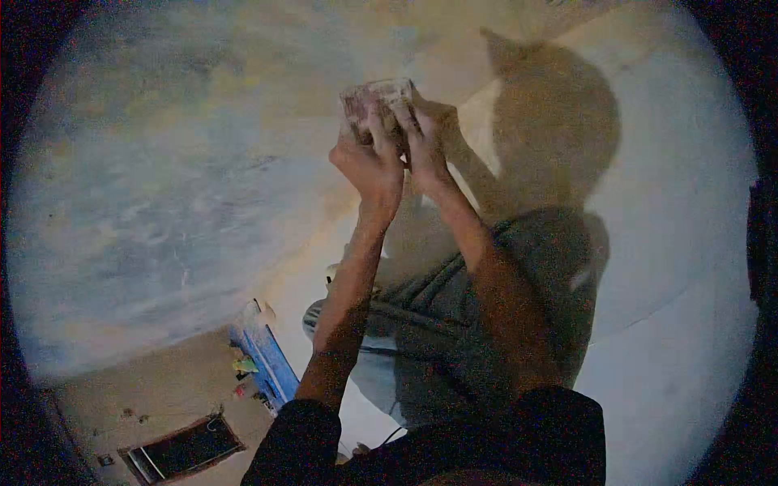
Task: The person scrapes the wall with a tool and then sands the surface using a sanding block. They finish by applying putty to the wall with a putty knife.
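Note:
Both arms reach up and away from me, the hands close together. They grip a dusty, whitish-brown rectangular block [356, 99] at its near edge and sides. My left hand [366, 158] is closed on the block's left part, fingers pointing up over its face. On the right part, my right hand [428, 146] lies with its fingers bent over the block's face. Behind the block spreads a mottled surface [178, 162] in pale grey-white and yellowish patches, and the block overlaps it in this view.
A shadow [555, 113] of a head and arms falls on the pale surface at right. My bent leg in dark trousers [438, 300] is below the forearms. At lower left are a blue long object [271, 352] and a dark framed rectangular opening [182, 449].

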Demonstrator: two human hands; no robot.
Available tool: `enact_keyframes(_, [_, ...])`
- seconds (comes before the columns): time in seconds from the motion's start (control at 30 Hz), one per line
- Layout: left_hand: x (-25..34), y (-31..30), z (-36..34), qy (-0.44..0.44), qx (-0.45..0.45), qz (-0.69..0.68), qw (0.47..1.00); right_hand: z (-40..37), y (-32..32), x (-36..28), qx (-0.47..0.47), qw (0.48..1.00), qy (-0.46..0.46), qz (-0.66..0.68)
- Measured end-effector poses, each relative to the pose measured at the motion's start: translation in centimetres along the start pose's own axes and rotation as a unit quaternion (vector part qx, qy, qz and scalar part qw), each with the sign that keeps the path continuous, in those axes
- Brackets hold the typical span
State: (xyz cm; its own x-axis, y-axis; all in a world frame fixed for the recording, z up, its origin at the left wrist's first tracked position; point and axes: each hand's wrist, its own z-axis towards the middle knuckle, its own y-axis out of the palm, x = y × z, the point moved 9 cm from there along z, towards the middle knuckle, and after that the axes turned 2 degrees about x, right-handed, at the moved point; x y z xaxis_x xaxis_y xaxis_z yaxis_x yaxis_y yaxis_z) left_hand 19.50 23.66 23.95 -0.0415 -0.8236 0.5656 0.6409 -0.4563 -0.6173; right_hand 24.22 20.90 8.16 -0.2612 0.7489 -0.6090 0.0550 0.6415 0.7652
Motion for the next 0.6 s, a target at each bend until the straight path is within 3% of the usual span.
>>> enact_keyframes(0.1, [-0.3, 1.1, 0.8, 0.04, 0.002, 0.021, 0.999, -0.4, -0.1, -2.9, -0.008, 1.0, 0.001, -0.012])
enact_keyframes(0.17, [0.2, 1.8, 1.3, 0.101, 0.019, -0.02, 0.994, 0.2, -0.1, -3.0, -0.042, 0.996, 0.048, -0.056])
enact_keyframes(0.3, [2.7, 2.5, 1.1, 0.084, -0.028, 0.092, 0.992, 0.5, -0.7, -3.8, -0.021, 0.998, 0.051, 0.029])
enact_keyframes(0.37, [2.0, 1.9, 0.3, 0.031, 0.018, 0.033, 0.999, 1.5, -1.6, -2.8, -0.035, 0.99, -0.055, -0.126])
enact_keyframes(0.4, [2.0, 2.2, 0.2, 0.035, 0.017, 0.027, 0.999, 1.5, -1.8, -2.5, -0.032, 0.989, -0.061, -0.127])
enact_keyframes(0.5, [2.1, 1.1, 0.3, 0.059, 0.053, -0.014, 0.997, 1.0, -1.7, -1.1, 0.021, 0.998, 0.002, -0.061])
enact_keyframes(0.6, [2.1, 1.9, 1.5, 0.049, -0.004, 0.109, 0.993, 0.3, -0.6, -3.2, 0.011, 0.995, 0.065, 0.079])
